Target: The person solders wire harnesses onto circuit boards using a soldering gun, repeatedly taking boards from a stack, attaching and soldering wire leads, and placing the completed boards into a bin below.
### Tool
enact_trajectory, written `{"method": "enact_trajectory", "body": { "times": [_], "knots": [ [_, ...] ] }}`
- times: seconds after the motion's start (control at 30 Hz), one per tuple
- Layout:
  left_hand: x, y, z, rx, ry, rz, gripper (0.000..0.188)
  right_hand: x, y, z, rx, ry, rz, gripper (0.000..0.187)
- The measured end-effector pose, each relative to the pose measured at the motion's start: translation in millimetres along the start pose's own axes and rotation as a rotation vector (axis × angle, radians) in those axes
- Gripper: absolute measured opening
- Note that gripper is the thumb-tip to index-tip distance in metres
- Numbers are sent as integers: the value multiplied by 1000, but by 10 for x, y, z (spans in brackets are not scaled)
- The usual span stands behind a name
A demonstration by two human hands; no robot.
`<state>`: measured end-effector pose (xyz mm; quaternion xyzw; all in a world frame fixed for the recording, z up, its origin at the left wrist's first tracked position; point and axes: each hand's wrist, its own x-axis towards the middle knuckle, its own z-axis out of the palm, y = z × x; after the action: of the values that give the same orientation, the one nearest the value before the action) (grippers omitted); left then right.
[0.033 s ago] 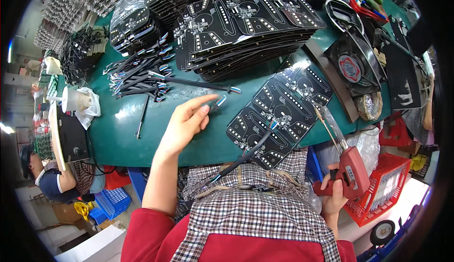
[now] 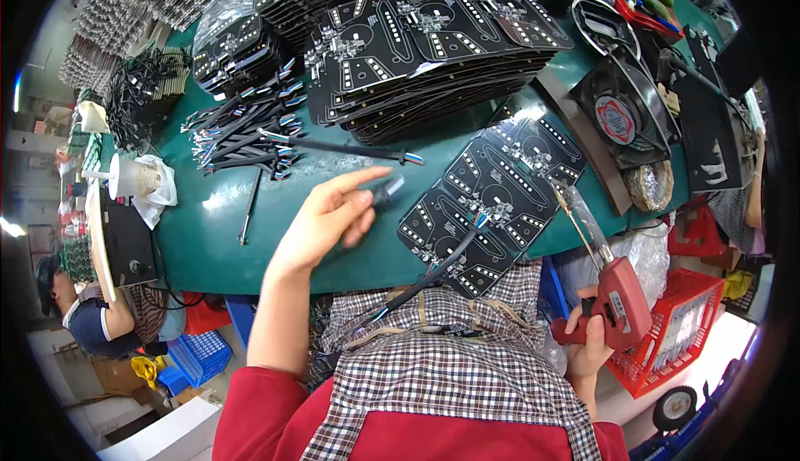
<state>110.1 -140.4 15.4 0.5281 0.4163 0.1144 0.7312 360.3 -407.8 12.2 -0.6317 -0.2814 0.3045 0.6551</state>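
Note:
My left hand [image 2: 325,215] is raised over the green table, its thumb and fingers closed on a short black cable [image 2: 384,193] whose pale wire end is blurred. Right of it lies a black circuit board panel [image 2: 454,203] with rows of small light squares. Another black cable [image 2: 442,269] runs from the middle of that panel down to my checked apron, its coloured wires meeting the board. My right hand [image 2: 590,346] grips a red soldering gun [image 2: 623,303] by its handle. The gun's tip is at the panel's right edge; whether it touches cannot be told.
A tall stack of black boards [image 2: 433,53] stands behind the panel. Cut cables [image 2: 246,132] lie heaped at left, one loose cable [image 2: 342,149] beside them. At right are a black fan [image 2: 617,119] and a brown bar [image 2: 583,144]. A person [image 2: 100,319] sits far left.
My left hand has shifted slightly, turning the short cable so its wire end swings and blurs. The soldering gun and the panel have stayed put.

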Motion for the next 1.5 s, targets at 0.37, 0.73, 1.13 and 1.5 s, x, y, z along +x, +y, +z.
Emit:
{"method": "enact_trajectory", "body": {
  "times": [0.37,0.73,1.13,1.5],
  "knots": [
    [285,186,639,-35,-3,92,22,44,-19,1,44,-3,46,55],
    [756,131,1298,1084,245,900,38,190,-59,-80,69,16,106,57],
    [799,-8,1354,1311,199,779,49,567,-67,-80,138,-69,274,62],
    [811,-27,1342,1341,226,804,49,596,-5,-120,126,-182,347,67]
  ]
}}
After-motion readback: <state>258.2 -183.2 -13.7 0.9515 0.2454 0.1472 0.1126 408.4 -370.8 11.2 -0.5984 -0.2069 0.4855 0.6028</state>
